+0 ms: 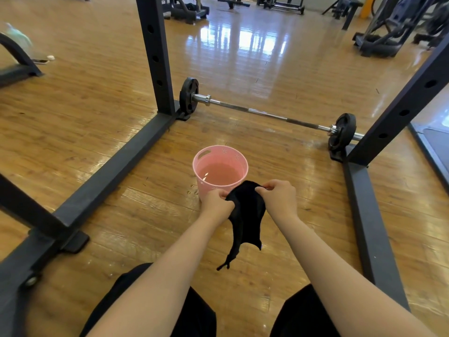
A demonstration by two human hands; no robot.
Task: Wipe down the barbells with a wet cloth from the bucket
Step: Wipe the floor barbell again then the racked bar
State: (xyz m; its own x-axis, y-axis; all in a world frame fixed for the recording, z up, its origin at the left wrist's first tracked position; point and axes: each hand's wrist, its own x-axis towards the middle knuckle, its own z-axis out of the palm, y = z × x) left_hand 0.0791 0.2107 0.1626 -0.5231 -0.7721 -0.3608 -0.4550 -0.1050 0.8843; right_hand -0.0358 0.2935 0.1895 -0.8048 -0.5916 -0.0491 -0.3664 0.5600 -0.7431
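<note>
Black cloth (246,210), pinched at its top edge in the grip of left hand (216,199) and right hand (279,194), is held spread beside pink bucket (220,170), presumably for wiping barbell (267,114).

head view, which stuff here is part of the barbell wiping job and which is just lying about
Part of the job:
black cloth, held by left hand and right hand
pink bucket with water
barbell on the floor

Lying about:
rack frame
gym machines behind
phone-like item far left
</note>
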